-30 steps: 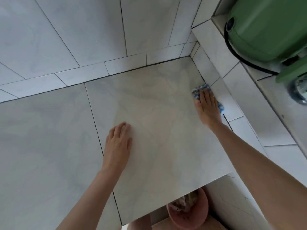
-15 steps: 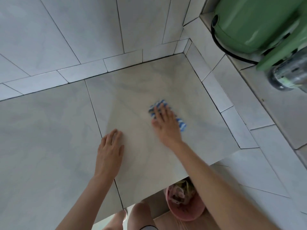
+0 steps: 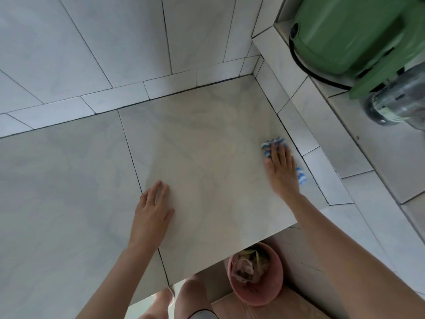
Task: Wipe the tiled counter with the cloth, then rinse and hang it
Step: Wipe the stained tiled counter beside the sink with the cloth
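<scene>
Pressing blue-white cloth (image 3: 273, 142) onto tiled counter (image 3: 207, 146) — right grip (image 3: 281, 171) flat, open; left grip (image 3: 151, 212) palm-down, open, empty.

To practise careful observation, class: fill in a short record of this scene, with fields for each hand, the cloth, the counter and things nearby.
left hand: flat on the counter, holds nothing
right hand: fingers straight, presses the cloth down
cloth: blue and white, bunched under the right hand, near the counter's right edge
counter: large pale tiles, dark grout
nearby: green object on the higher ledge; pink bucket on the floor below
stage: wiping; rinsing and hanging not yet done
</scene>
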